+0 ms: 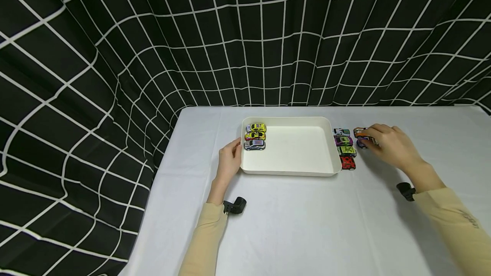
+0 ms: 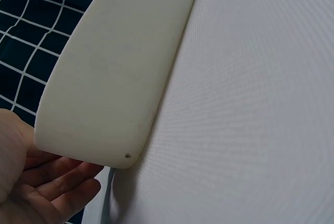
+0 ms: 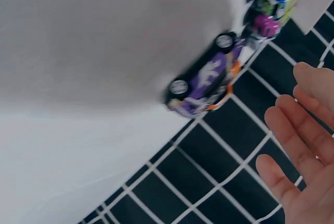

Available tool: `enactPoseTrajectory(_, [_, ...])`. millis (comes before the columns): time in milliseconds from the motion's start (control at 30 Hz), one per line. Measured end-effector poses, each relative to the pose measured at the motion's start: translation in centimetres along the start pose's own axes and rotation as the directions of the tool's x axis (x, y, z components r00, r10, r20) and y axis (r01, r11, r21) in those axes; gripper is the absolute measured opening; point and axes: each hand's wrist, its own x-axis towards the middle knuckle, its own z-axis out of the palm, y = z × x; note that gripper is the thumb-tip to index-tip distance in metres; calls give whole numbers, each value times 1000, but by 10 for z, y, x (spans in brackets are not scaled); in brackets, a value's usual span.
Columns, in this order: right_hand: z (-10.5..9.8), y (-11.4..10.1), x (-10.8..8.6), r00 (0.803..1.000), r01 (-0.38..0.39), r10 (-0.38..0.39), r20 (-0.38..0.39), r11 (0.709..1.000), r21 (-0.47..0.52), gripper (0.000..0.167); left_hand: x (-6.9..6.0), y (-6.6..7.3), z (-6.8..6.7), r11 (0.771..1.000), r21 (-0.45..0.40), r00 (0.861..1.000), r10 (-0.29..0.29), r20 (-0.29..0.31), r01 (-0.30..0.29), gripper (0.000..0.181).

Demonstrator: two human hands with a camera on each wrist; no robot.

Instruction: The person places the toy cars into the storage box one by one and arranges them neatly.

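My left hand (image 1: 229,159) touches the left wall of a white tray (image 1: 291,173). In the left wrist view, its loosely bent fingers (image 2: 68,182) lie beside the tray's end. Three toy cars stand inside at the left: a yellow and white car (image 1: 256,127), a yellow and pink car (image 1: 255,136) and a silver car (image 1: 254,145). My right hand (image 1: 395,146) hovers over an orange toy car (image 1: 359,131) and a purple toy car (image 3: 206,80). In the right wrist view, its fingers are spread apart from the purple car; nothing shows in them.
A column of toy cars stands along the tray's right side: a white car (image 1: 341,132), a purple and green car (image 1: 343,141), a lime car (image 1: 347,151) and a red car (image 1: 348,163). Black gridded cloth (image 1: 268,54) hangs behind the white-covered table (image 1: 291,225).
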Motion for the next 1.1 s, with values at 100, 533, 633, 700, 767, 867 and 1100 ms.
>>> enactPoseTrajectory(100, [2,6,-5,1000,-22,22,10,1000,-5,29,1,-1,0,1000,9,1000,-12,4,12,30])
enactPoseTrajectory(533, [10,28,-20,992,-78,78,96,997,-7,38,1,-2,0,1000,17,1000,0,-3,0,29])
enactPoseTrajectory(633, [12,31,-21,990,-85,85,108,996,-4,38,0,-2,0,1000,13,1000,2,-2,-2,30])
enactPoseTrajectory(700, [13,33,-22,988,-95,95,121,995,-2,38,0,-1,0,1000,13,1000,3,-2,-3,30])
enactPoseTrajectory(767, [14,34,-23,985,-108,107,137,994,-1,37,0,-1,0,1000,12,1000,4,0,-4,30])
enactPoseTrajectory(867, [15,35,-24,979,-128,127,159,992,-5,37,0,0,-1,1000,12,1000,5,1,-5,30])
enactPoseTrajectory(1100, [16,39,-24,981,-113,109,158,994,14,37,1,1,-1,1000,6,1000,-1,4,1,30])
